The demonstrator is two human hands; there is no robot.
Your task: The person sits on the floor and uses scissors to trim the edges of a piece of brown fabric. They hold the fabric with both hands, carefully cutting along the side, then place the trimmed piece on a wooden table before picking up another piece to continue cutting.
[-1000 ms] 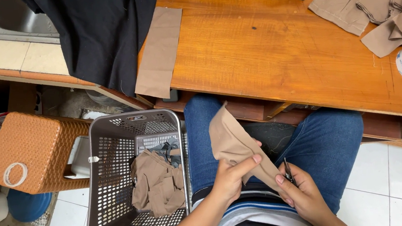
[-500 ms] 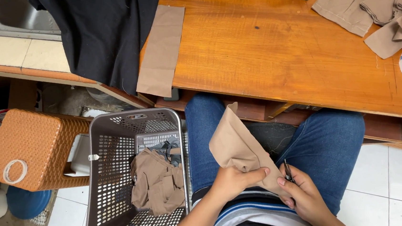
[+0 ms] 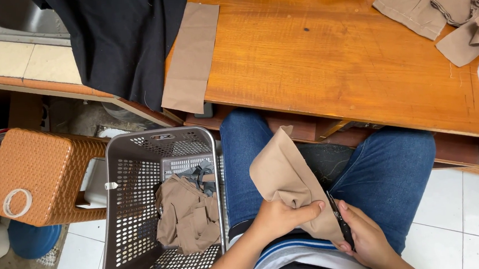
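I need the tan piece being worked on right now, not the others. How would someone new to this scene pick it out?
Start at the wooden table and drop below its near edge to the lap in blue jeans. The tan fabric piece stands up there, pinched by the left hand, with the right hand at its lower edge holding a small dark tool. Unlike the other tan pieces, it alone is held.

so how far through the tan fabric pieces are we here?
Done, apparently: a heap of tan pieces lies in the grey basket. In hand: the left hand grips a tan fabric piece over the lap while the right hand holds small dark snips at its edge. Left, probably: more tan pieces sit on the wooden table, plus a tan strip at its edge.
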